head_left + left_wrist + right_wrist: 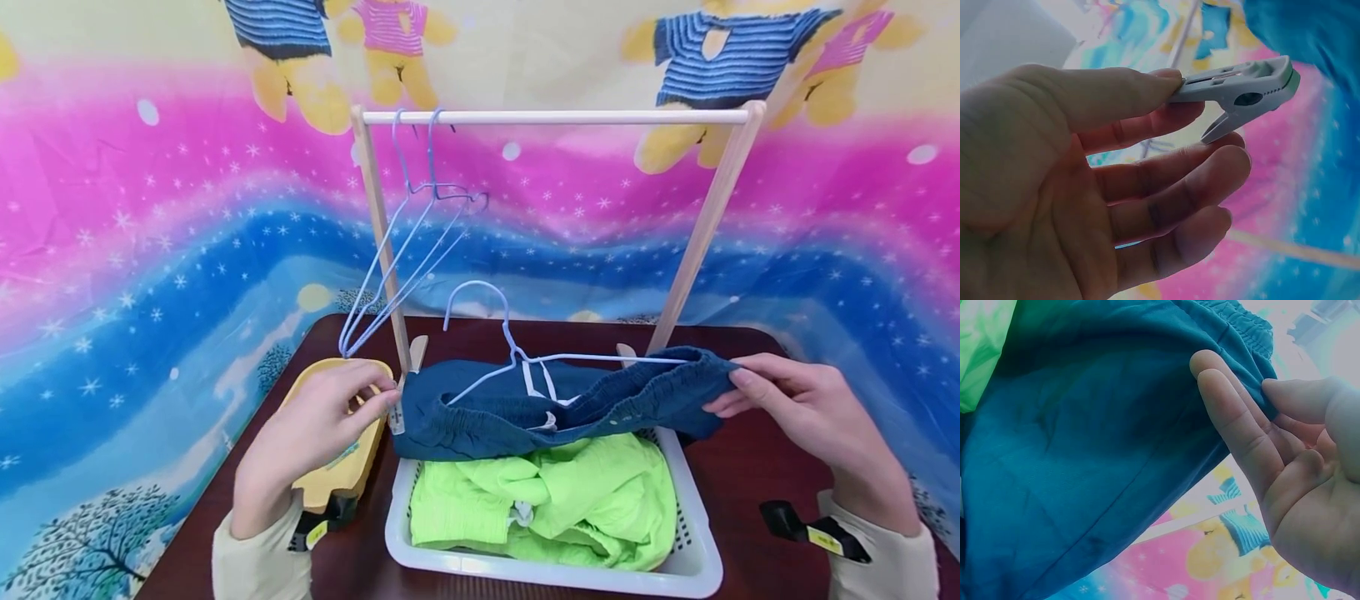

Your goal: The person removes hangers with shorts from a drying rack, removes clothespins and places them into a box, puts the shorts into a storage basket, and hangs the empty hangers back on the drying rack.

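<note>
Dark blue elastic-waist shorts lie over the basket, with a light purple wire hanger set into their waistband. My left hand holds a light grey clothespin between thumb and index finger, the other fingers loosely bent below. In the head view that clothespin overlaps the left end of the shorts' waist. On the far side, my right hand pinches the right end of the waistband, thumb against fingers. White drawstrings show at the middle of the waist.
Bright green clothing fills the white basket on the dark table. Behind stands a wooden rack with several wire hangers at its left end. A yellow tray sits left, partly behind my left hand.
</note>
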{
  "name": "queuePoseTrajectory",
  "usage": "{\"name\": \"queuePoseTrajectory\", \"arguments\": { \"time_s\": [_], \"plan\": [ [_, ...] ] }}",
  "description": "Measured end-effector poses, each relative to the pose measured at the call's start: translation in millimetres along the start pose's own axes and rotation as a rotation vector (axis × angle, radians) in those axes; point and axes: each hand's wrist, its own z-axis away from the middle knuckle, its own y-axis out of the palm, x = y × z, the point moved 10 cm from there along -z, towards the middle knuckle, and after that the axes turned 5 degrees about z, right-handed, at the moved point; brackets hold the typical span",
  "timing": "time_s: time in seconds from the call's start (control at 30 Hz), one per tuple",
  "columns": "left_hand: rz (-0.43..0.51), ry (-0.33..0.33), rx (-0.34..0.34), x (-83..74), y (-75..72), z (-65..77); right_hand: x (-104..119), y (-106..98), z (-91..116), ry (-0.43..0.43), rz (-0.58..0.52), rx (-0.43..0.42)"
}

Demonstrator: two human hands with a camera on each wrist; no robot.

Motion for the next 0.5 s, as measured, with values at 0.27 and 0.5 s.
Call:
{"name": "queuePoseTrajectory", "arguments": {
  "time_s": [0.27, 0.5],
  "plan": [
    [0.000, -0.118, 0.094, 41.0, 1.0, 14.0, 0, -1, 1, -0.013, -0.019, 0.005],
    [0.049, -0.216, 0.216, 82.4, 18.9, 23.4, 2, -3, 0, -0.008, -0.013, 0.004]
  ]
}}
